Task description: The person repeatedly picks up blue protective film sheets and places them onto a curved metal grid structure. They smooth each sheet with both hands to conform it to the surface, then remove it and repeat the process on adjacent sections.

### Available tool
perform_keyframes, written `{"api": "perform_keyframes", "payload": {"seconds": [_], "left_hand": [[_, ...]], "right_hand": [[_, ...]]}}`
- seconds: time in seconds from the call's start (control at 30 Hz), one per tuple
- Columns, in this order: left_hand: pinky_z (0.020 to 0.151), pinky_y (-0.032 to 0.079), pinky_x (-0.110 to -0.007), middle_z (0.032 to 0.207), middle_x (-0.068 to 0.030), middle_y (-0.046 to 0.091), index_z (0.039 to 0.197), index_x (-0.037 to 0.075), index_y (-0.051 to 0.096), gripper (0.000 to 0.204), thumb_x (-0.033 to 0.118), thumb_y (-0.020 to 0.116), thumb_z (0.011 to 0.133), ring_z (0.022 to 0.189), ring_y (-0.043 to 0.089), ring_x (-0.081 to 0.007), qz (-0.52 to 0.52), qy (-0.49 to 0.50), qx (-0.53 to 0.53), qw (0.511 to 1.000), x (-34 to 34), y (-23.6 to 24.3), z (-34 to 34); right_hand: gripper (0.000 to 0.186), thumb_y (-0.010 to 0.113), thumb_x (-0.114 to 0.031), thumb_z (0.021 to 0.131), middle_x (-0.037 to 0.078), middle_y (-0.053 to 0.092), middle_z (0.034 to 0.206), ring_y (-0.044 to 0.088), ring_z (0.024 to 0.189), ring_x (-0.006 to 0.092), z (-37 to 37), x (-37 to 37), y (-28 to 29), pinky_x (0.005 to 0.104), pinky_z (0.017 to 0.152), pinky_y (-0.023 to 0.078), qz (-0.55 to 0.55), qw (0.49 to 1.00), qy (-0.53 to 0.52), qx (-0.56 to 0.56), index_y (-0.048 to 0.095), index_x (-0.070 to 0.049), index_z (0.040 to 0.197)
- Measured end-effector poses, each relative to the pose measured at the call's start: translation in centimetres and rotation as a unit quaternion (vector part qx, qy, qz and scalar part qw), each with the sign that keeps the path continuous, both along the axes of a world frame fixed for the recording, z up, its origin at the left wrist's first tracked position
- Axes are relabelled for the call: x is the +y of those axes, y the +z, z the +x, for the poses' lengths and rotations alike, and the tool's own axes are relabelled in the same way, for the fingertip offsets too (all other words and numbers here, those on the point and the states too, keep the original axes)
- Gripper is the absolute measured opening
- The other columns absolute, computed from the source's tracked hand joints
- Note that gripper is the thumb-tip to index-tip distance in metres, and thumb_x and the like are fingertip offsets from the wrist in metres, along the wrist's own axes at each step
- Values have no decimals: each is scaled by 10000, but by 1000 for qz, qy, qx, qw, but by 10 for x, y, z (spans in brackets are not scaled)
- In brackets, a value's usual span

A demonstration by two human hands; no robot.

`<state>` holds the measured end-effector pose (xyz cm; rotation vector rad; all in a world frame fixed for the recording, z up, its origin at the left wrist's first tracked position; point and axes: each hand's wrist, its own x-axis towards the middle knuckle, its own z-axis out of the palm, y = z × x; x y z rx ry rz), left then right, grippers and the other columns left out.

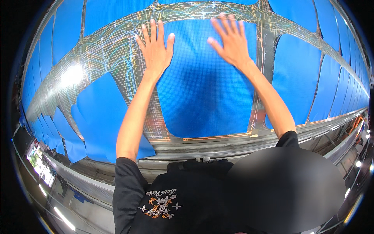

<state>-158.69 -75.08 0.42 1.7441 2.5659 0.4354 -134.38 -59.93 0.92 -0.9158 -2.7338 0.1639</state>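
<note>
Both arms reach forward over a wide table [218, 145] covered by a gridded mat [117, 50] with fine coloured lines. The left hand [156, 48] lies flat, palm down, fingers spread and straight, holding nothing. Its palm and thumb rest on the upper left corner of a large blue sheet [202, 89], while its fingers run past that corner onto the mat. The right hand [230, 39] is also fully open, fingers fanned, pressed flat on the upper right part of the same sheet, with the fingertips reaching its far edge; it grips nothing. This hand looks slightly blurred.

The sheet lies directly beneath and between the 2 hands, spreading from them back toward the person, its near edge close to the table's metal rail. It has rounded lower corners.

Left of the left hand, apart from the sheet by a strip of mat, lies another blue piece [99, 117], and further left a row of smaller blue pieces [46, 132] overlaps along the table edge. Right of the right hand, beyond a strip of mat, is a further blue piece [296, 82], with more [343, 89] lined up past it. More blue pieces [113, 11] lie beyond the fingertips, at the far side.

The person wears a black shirt [163, 195] with short sleeves.
</note>
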Motion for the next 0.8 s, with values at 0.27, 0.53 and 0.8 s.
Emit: {"api": "perform_keyframes", "payload": {"seconds": [0.27, 0.53, 0.8], "left_hand": [[1130, 378, -490, 1318, -181, 642, 1133, -2, 681, 347, 307, 707, 977, 1307, 510, -382, 135, 27, -116, 984, -6, 17, -13], [751, 571, -418, 906, -154, 733, 1012, 18, 651, 78, 25, 682, 940, 845, 732, -339, 183, -83, -228, 953, -40, 80, 22], [1071, 510, -514, 954, -132, 777, 1018, 14, 663, 89, -5, 693, 936, 875, 776, -284, 195, -73, -268, 941, -59, 91, 24]], "right_hand": [[756, 547, -525, 1011, 160, 320, 1675, 245, 1558, 405, 16, -47, 11, 616, 1249, 154, -57, 998, 15, 12, 374, -90, 1605], [734, 483, -558, 1039, 39, 285, 1706, 222, 1585, 261, 90, -171, 21, 536, 1292, 130, -203, 923, 317, -81, 318, -171, 1641], [698, 440, -585, 1041, -3, 278, 1712, 210, 1588, 217, 39, -111, 13, 505, 1307, 104, -196, 898, 384, -92, 311, -261, 1645]]}}
